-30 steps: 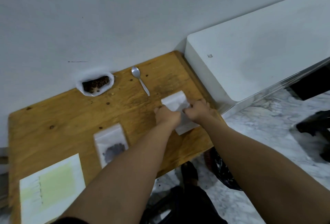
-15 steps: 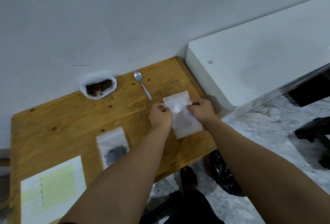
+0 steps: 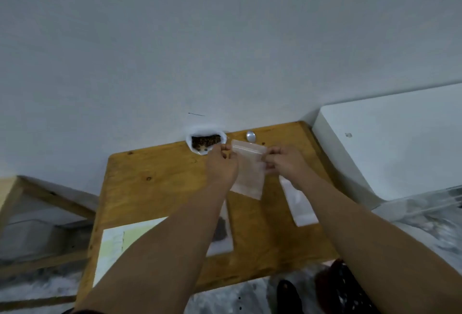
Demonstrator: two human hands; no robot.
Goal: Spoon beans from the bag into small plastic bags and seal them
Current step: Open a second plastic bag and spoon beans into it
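Both grips are closed on the empty small plastic bag (image 3: 250,176), held above the desk (image 3: 155,188) just short of the open bean bag (image 3: 206,141). The left hand (image 3: 221,166) pinches one top corner and the right hand (image 3: 287,163) the other. The film looks thin and slick, so a corner could slip free, or a forward nudge could tip the bean bag and spill beans. The small bag's mouth points toward the wall and its bottom toward the person; its long axis runs mouth to bottom, leaning slightly right.

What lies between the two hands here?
An empty small plastic bag, pinched at its top edge by the left hand and right hand, seen in the head view.
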